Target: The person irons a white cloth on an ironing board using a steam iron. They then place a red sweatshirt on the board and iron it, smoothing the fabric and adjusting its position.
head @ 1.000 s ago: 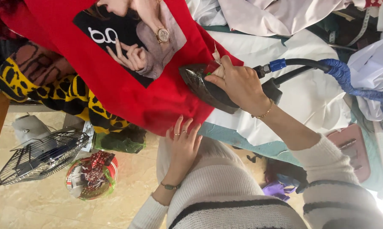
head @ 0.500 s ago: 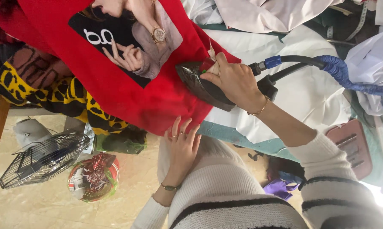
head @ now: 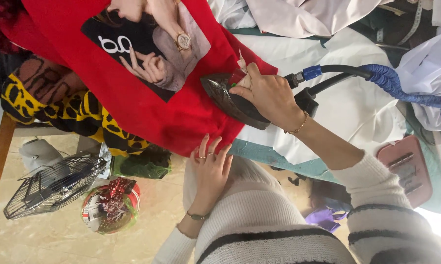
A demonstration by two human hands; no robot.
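A red shirt (head: 132,107) with a large printed picture lies spread over the white-covered ironing surface (head: 357,112). My right hand (head: 269,95) is closed around the handle of a dark steam iron (head: 225,98), which rests on the shirt near its hem. A blue-wrapped hose (head: 391,80) runs from the back of the iron toward the right. My left hand (head: 210,168) lies flat with fingers spread at the shirt's lower edge, just below the iron, and holds nothing.
A yellow and black patterned cloth (head: 83,112) hangs beside the shirt. On the floor stand a wire fan (head: 54,183) and a round basket of shiny wrapped items (head: 110,208). A pink pad (head: 406,168) sits at the right, with piled white cloth (head: 298,14) at the top.
The iron and my right hand have slid slightly left over the red shirt, toward the print. My left hand stays at the hem.
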